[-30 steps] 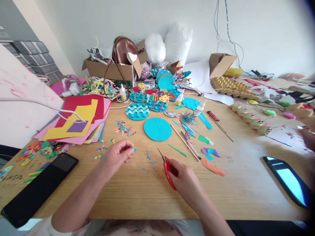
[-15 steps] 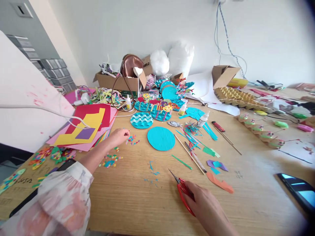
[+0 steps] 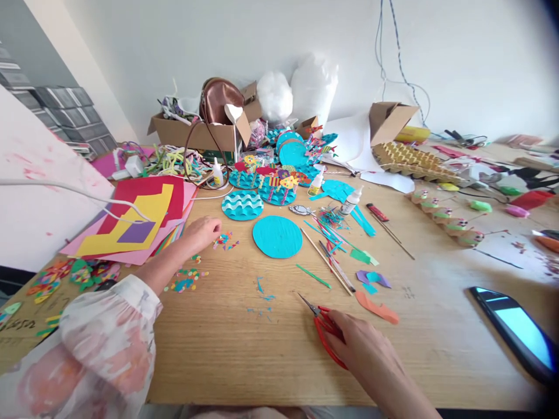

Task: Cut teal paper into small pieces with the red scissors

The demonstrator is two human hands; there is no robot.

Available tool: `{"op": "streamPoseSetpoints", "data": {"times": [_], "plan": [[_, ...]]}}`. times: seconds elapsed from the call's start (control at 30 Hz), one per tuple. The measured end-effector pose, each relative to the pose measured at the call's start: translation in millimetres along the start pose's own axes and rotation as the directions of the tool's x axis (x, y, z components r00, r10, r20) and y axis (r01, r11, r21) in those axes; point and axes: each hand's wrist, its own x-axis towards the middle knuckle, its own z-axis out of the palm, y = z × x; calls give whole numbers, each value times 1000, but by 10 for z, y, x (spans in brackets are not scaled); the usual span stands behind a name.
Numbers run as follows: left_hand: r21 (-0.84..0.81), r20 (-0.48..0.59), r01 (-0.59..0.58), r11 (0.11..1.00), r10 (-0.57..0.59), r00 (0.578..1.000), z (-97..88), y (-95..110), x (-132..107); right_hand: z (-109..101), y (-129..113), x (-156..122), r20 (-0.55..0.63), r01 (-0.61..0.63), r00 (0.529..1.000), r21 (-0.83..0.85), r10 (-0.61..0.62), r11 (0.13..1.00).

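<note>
My left hand [image 3: 200, 231] reaches out over the wooden table [image 3: 244, 349], its fingers curled together at a small heap of coloured paper bits [image 3: 225, 240]; what they pinch, if anything, is too small to see. My right hand [image 3: 362, 349] rests near the front edge, closed on red-handled scissors [image 3: 322, 326] whose blades point up and left. A plain turquoise paper disc [image 3: 276, 236] lies between the two hands, further back. A disc with a wave pattern [image 3: 242, 205] sits just behind it.
Stacked coloured paper sheets [image 3: 135, 218] lie at the left, a cardboard box [image 3: 196, 131] and decorated discs at the back. Wooden sticks and paper strips [image 3: 336, 244] lie right of the disc. A lit phone [image 3: 515, 329] is at the right, egg-carton crafts [image 3: 441, 218] beyond it.
My left hand has left the spot in front of me and stretched forward and left to the heap of paper bits. My right hand has kept the scissors low on the table.
</note>
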Motion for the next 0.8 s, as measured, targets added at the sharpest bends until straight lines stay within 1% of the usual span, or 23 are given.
{"op": "streamPoseSetpoints", "data": {"times": [0.1,0.2,0.27,0.3,0.33,0.4,0.47,0.57,0.7,0.77,0.8], "plan": [[14,-33,-82,997,82,996,-73,146,-125,-42,33,-68,9,-26,1000,-6,26,1000],[-6,-19,-210,978,209,978,-76,428,-357,-56,94,-135,2,-43,999,-27,43,999],[-30,10,-304,952,305,952,-4,632,-536,-55,144,-168,-1,-77,997,-61,78,995],[-42,33,-380,924,381,924,52,721,-618,-53,171,-182,-1,-100,995,-78,101,992],[-52,43,-430,901,433,900,115,794,-688,-51,199,-193,1,-123,992,-91,124,988],[-29,47,-463,886,464,885,251,889,-788,-49,255,-210,1,-151,988,-100,152,983],[30,58,-475,879,473,879,378,916,-840,-47,305,-221,-17,-147,989,-94,146,985],[103,54,-500,860,497,866,541,871,-883,-52,349,-224,-37,-142,990,-103,139,984],[132,-25,-505,853,512,858,725,770,-955,-75,376,-212,-30,-202,979,-107,200,973],[135,-60,-513,848,524,850,801,735,-1000,-80,398,-213,-52,-202,979,-87,198,976],[130,-78,-519,845,530,844,831,724,-1024,-77,407,-218,-74,-181,982,-64,176,981]]}}
